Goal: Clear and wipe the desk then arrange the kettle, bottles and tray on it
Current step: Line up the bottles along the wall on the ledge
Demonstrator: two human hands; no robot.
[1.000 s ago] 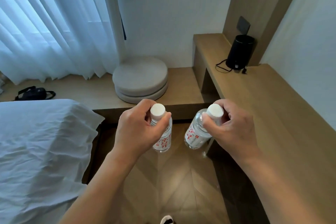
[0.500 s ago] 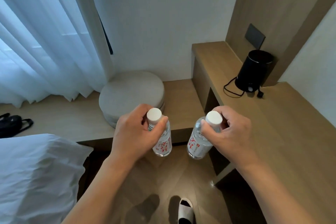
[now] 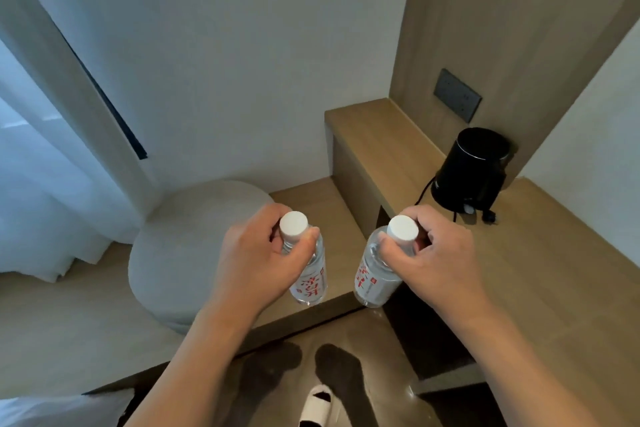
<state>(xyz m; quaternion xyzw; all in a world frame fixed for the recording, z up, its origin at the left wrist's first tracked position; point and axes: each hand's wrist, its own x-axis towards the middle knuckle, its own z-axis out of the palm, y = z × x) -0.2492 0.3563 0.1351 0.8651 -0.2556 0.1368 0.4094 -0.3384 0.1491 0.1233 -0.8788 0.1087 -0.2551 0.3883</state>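
I hold two small clear water bottles with white caps and red lettering, one in each hand, out in front of me above the floor. My left hand (image 3: 254,263) grips the left bottle (image 3: 308,282) by its neck. My right hand (image 3: 436,267) grips the right bottle (image 3: 372,282) the same way, close to the front edge of the wooden desk (image 3: 540,274). A black kettle (image 3: 472,168) stands on the desk at the back by the wall, its cord trailing on the wood. No tray is in view.
A round grey cushion (image 3: 194,243) lies on the low wooden platform (image 3: 62,329) at left. White curtains (image 3: 41,163) hang far left. A dark wall socket (image 3: 457,95) sits above the kettle. A white slipper (image 3: 317,406) is on the floor below.
My view has tilted up and swung right; the bed and black bag have left the frame. The kettle and desk look nearer. Both hands still hold their bottles the same way.
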